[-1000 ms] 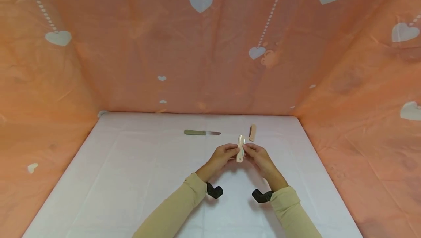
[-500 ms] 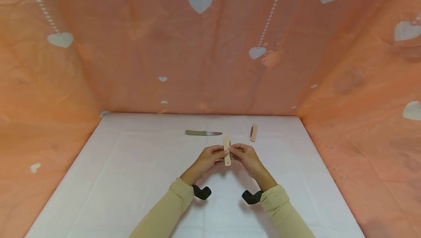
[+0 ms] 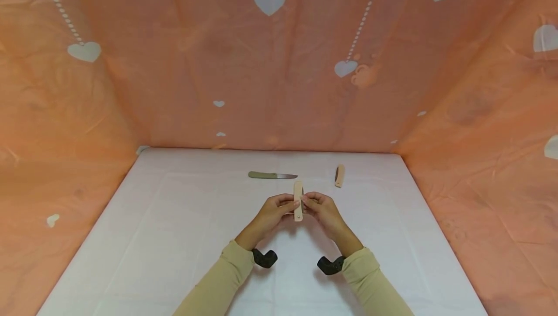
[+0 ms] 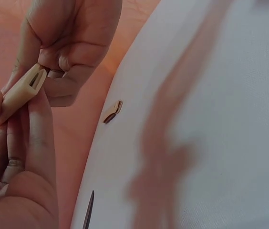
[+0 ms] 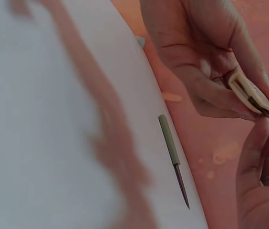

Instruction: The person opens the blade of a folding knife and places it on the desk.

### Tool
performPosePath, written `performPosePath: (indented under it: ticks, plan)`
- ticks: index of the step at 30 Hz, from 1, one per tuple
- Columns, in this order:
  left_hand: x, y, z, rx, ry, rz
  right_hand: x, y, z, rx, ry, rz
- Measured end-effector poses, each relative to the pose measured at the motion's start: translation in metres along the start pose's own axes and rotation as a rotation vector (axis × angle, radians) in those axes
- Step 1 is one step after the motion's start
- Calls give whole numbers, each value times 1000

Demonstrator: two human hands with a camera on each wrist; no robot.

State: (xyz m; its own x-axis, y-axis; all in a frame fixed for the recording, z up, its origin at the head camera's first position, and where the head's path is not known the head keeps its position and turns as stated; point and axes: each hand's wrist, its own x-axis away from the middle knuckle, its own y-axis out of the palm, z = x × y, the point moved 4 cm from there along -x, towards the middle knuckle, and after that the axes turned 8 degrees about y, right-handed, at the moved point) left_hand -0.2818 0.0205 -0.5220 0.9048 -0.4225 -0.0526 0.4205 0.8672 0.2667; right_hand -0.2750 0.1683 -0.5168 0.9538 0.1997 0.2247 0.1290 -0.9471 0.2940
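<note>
The cream folding knife [image 3: 298,193] has moved left, the left hand [image 3: 269,213] clamped on it, the right hand [image 3: 326,213] pinching its right edge, nearer than the green-handled knife [image 3: 263,175]. Apparent step: working the blade [image 5: 257,103]; next move calls for steady support. Casing: smooth, slotted.

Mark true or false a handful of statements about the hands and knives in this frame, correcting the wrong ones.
1. The green-handled knife lies on the white table with its blade out. True.
2. Its tip points to the person's left. False: it points to the right.
3. The left hand and right hand both touch the pale folding knife. True.
4. That knife lies on the table. False: the hands hold it.
5. The second folding knife lies to the right of the green-handled knife. True.
</note>
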Motion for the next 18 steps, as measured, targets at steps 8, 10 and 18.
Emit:
performPosePath:
  ticks: [8,10,18]
  plan:
    - [4,-5,-1,-102,-2,43,0,2,6,-23,31,47]
    - [5,-5,-2,-113,-1,38,1,2,7,3,36,29]
    - [9,-8,-2,-166,-22,-59,2,2,7,133,8,-48]
